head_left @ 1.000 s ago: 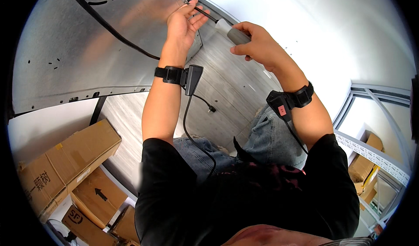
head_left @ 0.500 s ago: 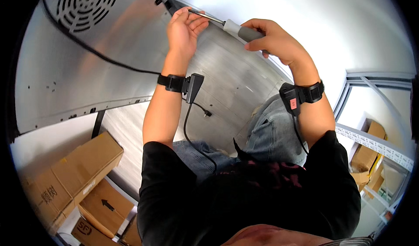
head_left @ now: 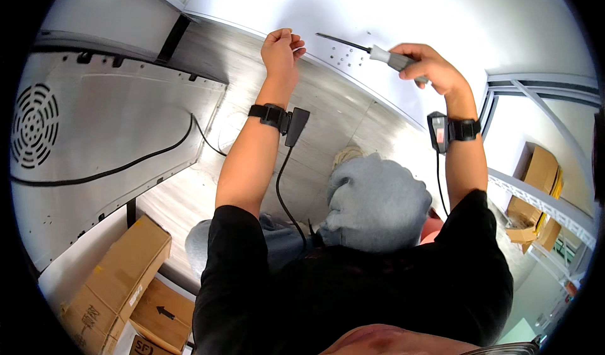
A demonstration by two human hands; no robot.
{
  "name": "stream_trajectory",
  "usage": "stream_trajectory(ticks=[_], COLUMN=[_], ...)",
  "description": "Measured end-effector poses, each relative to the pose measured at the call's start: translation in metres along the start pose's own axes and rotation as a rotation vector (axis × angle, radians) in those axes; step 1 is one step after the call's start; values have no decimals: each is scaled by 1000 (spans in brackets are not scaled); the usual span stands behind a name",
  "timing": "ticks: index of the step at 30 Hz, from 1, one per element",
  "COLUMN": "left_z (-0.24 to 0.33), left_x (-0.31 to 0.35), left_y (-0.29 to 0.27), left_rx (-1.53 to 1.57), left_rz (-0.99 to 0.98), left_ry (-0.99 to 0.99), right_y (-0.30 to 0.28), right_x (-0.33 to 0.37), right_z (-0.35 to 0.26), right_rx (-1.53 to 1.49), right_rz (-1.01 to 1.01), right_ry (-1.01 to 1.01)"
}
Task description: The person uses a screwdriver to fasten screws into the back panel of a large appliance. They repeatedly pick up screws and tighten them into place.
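Note:
My right hand [head_left: 425,65] is closed around the grey handle of a screwdriver [head_left: 381,53]. Its dark shaft points left toward my left hand, tip in the air. Thumb and forefinger of my left hand [head_left: 282,47] are pinched together, the other fingers loosely curled; what they hold, if anything, is too small to make out. Below the screwdriver, several small screws [head_left: 342,57] lie scattered on a white surface [head_left: 403,93]. A gap separates the screwdriver tip from my left hand.
To the left stands a metal panel [head_left: 94,122] with a round vent and a black cable [head_left: 126,164] across it. Cardboard boxes [head_left: 120,273] sit at the lower left. At right is a metal shelf frame [head_left: 542,207] with another carton [head_left: 542,172].
My view has swung, so the metal panel now sits farther left and the white surface with screws shows. The screwdriver tip has come away from my left hand.

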State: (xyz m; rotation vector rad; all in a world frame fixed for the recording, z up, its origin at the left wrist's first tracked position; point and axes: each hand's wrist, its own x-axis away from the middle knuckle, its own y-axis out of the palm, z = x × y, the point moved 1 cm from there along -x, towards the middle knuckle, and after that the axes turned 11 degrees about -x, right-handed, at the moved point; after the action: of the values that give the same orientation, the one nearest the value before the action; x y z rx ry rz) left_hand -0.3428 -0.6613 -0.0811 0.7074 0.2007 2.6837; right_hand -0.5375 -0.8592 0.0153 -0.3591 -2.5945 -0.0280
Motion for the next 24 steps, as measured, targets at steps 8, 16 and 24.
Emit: stream_trajectory(ticks=[8,16,24], left_z=[-90,-122,-105], left_x=[-49,-60,-50], left_y=[10,21,13], left_rx=[-1041,-1160,-1042], left_rz=[-11,43,1], left_ry=[554,662,603], right_y=[-21,-36,-25], right_x=[11,13,-13], right_z=[139,154,98], right_rx=[-432,-538,-482], right_rz=[247,231,60], right_ry=[110,101,-25])
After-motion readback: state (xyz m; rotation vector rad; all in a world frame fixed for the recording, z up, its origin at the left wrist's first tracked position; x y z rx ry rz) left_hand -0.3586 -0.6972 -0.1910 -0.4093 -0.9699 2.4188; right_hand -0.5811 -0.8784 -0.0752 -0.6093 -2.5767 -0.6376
